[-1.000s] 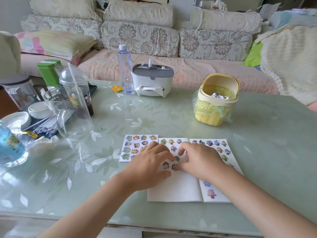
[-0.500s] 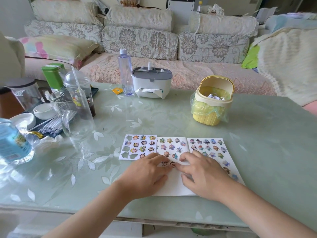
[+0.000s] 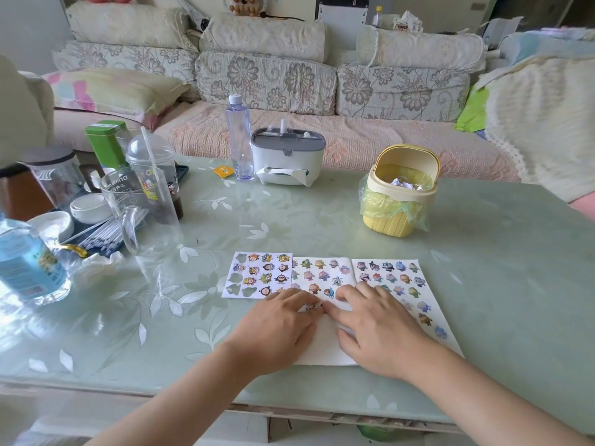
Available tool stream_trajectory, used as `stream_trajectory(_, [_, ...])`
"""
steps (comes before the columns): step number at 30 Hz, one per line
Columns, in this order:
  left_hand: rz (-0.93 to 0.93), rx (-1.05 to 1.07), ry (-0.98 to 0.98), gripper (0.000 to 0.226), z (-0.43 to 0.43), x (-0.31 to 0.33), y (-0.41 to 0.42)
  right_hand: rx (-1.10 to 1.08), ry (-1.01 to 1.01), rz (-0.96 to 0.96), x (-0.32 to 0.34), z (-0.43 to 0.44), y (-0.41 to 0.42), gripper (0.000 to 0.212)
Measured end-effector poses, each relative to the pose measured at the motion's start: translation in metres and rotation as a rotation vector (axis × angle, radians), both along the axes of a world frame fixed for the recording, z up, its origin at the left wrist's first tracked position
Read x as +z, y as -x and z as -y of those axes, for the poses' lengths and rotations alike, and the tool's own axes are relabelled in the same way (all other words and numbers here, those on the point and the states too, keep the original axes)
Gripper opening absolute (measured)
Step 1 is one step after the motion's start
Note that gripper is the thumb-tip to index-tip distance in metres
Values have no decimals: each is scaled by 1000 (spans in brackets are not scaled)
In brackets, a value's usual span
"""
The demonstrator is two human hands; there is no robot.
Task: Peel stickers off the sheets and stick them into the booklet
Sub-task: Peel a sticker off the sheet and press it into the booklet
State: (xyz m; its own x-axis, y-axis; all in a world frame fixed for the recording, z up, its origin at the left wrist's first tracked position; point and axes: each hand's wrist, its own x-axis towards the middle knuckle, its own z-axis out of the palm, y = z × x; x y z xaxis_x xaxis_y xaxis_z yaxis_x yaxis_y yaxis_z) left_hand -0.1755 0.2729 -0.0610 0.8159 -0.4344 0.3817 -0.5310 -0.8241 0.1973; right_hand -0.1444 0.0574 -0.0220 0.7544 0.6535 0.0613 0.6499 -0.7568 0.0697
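Left fingers (image 3: pixel 299 300) pinch a sticker (image 3: pixel 310 306) over the booklet (image 3: pixel 325 344), by the near edge of the surface (image 3: pixel 483 284); right fingers (image 3: pixel 336 314) lie flat, pressing the page. Sticker looks thin, floppy, tacky: best held by its rim

A: Back of room?
B: Long sofa (image 3: pixel 399 91), floral grey-beige cushions (image 3: pixel 264 82), pink quilted seat cover (image 3: pixel 341 140). Pastel pillow (image 3: pixel 109 91) at left end.
A: Foreground?
B: Pale green table (image 3: pixel 502 252), white leaf pattern, glossy. Soft daylight; cream knitted throw (image 3: pixel 541 123) right.
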Motion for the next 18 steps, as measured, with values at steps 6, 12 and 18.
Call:
stream_trajectory(6, [1,19,-20,40,4,1,3,33,-17,-60,4,8,7,42])
stream_trajectory(12, [-111,41,55,45,2,-2,-1,16,-27,-196,6,10,8,57])
stream_trajectory(18, [-70,39,-36,45,1,0,-2,0,-22,-173,5,7,12,58])
